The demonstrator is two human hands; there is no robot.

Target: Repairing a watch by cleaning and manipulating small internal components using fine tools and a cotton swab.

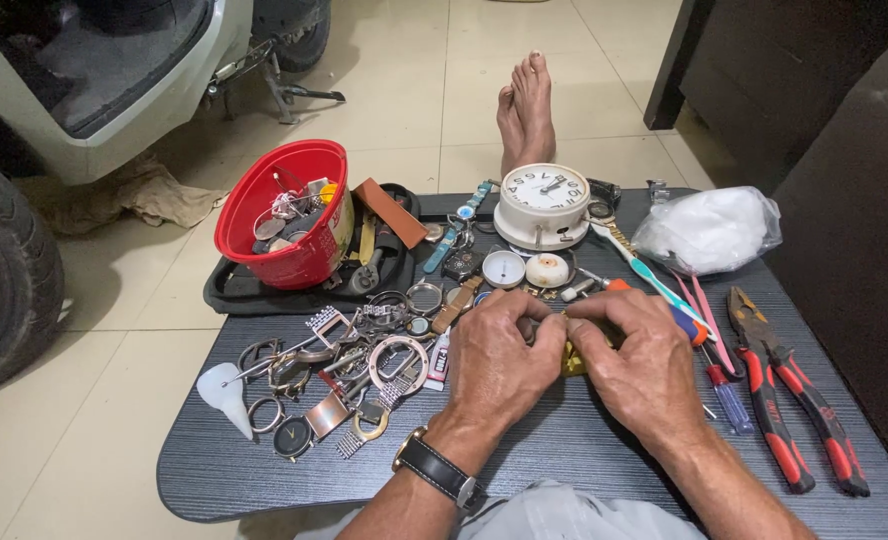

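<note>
Hands met over something small and mostly hidden.
The left hand [499, 355] and right hand [636, 362] pinched a yellow piece [571, 360] together, fingers curled, above the counter [564, 450].

A small yellow object [571, 362] sits pinched between both grips, just above the dark counter [264, 470]. Only a sliver shows below the left grip [504, 360] and beside the right grip [636, 365]; its shape is hidden.
</note>
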